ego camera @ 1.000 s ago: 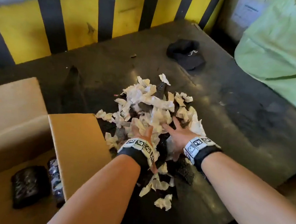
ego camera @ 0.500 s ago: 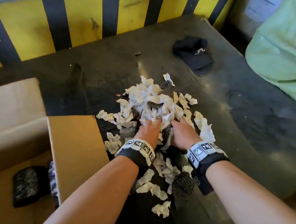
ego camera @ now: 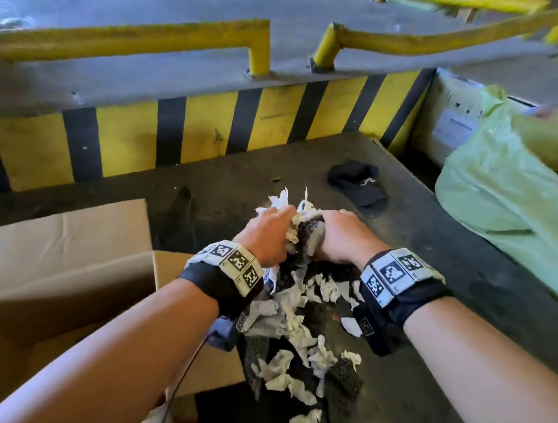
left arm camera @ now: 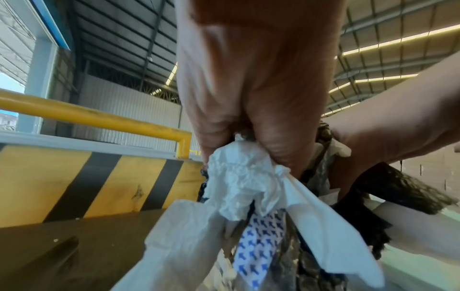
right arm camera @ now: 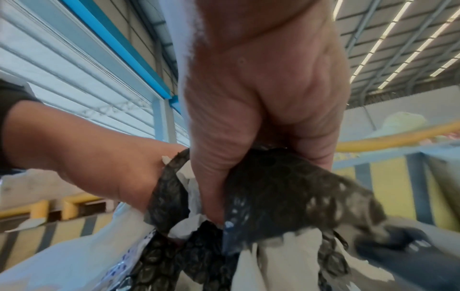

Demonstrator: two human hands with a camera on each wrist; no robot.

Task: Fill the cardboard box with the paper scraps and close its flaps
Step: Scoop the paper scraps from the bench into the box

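Note:
Both hands are raised above the dark table, squeezing one bundle of white paper scraps (ego camera: 304,213) mixed with black bubble wrap. My left hand (ego camera: 270,232) grips crumpled white paper (left arm camera: 239,177) and a blue-patterned strip. My right hand (ego camera: 340,236) is curled round a black bubble-wrap piece (right arm camera: 286,189) with paper under it. More scraps (ego camera: 295,342) trail down from the bundle and lie on the table below. The open cardboard box (ego camera: 61,258) stands at lower left, its near flap (ego camera: 170,269) folded out under my left forearm.
A black cap (ego camera: 358,183) lies on the table beyond the hands. A pale green plastic bag (ego camera: 510,199) bulges at the right. A yellow-and-black striped wall (ego camera: 193,135) with yellow rails (ego camera: 134,35) borders the table's far side.
Both hands dug into the spread pile, closed round a clump of it and lifted it off the table. The pile left on the table is smaller, and the head view has tilted up.

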